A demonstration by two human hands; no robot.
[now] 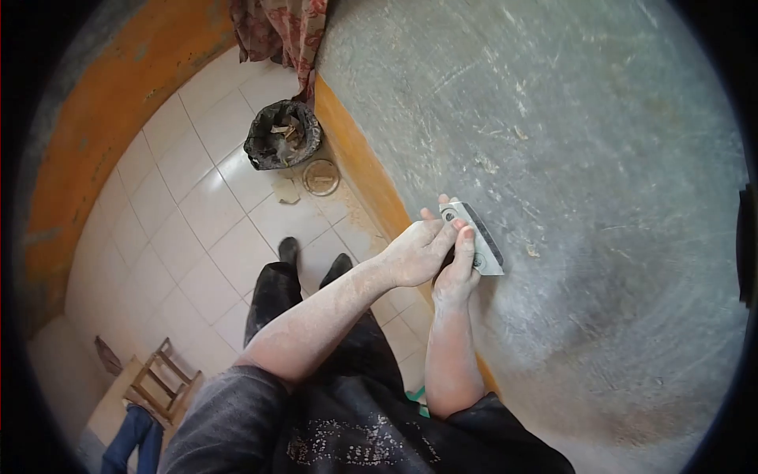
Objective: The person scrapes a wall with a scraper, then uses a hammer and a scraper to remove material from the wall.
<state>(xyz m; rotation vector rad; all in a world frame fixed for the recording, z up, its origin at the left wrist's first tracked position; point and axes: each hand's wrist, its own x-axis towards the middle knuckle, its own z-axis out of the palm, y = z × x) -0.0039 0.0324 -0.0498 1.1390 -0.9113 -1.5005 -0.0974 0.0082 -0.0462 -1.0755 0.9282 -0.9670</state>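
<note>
A flat, pale hand sander (491,254) with a dark strip along one edge and round fittings near its ends lies against the grey wall (600,158). Both of my dusty hands are on it. My left hand (414,251) reaches across from the left, its fingers closed around the upper end. My right hand (458,272) grips the lower part, thumb pointing up along it. The hands touch and overlap, covering the sander's near side and handle. Pale scuffs and streaks mark the wall around the tool.
On the tiled floor (189,197) stands a bin with a black bag (282,136), beside a round lid (321,178) and a flat scrap (286,190). Dust lies along the orange wall base (359,150). A patterned curtain (296,31) hangs above; a wooden stool (166,381) is at lower left.
</note>
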